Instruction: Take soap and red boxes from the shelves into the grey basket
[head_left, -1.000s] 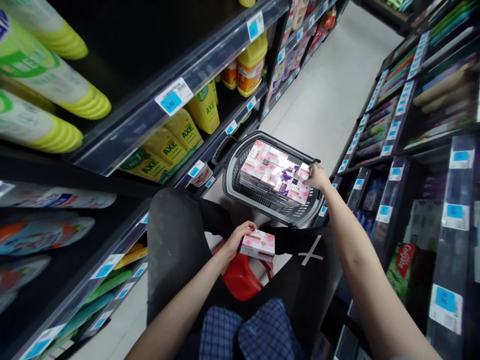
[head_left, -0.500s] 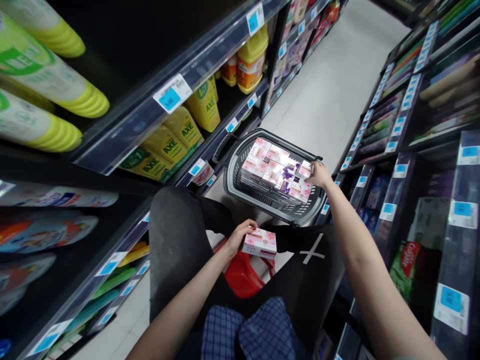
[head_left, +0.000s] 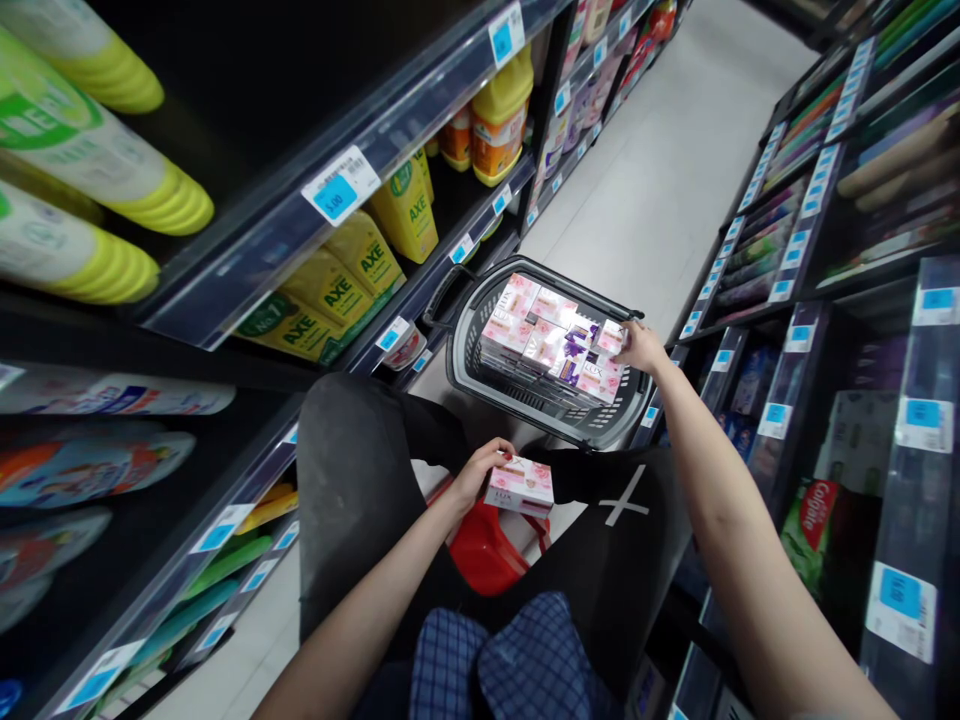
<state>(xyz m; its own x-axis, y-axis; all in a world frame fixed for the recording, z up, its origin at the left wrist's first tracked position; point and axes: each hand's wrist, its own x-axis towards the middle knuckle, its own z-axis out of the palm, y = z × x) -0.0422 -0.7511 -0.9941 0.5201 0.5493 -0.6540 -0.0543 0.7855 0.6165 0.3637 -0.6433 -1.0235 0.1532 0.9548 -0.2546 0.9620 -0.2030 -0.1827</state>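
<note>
My left hand (head_left: 481, 470) is closed round one end of a pink and white LUX soap box (head_left: 521, 487), held low between my knees. Ahead of it, a grey and black shopping basket (head_left: 611, 432) stands on the floor, with stacked soap boxes (head_left: 513, 328) inside, mostly pink floral and some purple. My right hand (head_left: 641, 347) reaches over the basket's right end, its fingers on a small pink soap box (head_left: 609, 338) at the edge of the stack. That hand partly covers this box.
A red plastic object (head_left: 487, 550) lies beneath the left hand's box, between my legs. Shelves with yellow AXE bottles (head_left: 337, 290) rise close on the left. Shelves on the right hold packets and a Colgate package (head_left: 814, 530). The tiled aisle floor (head_left: 637, 170) runs ahead.
Both hands keep almost the same place on their soap boxes. Only a slight shift of the view shows.
</note>
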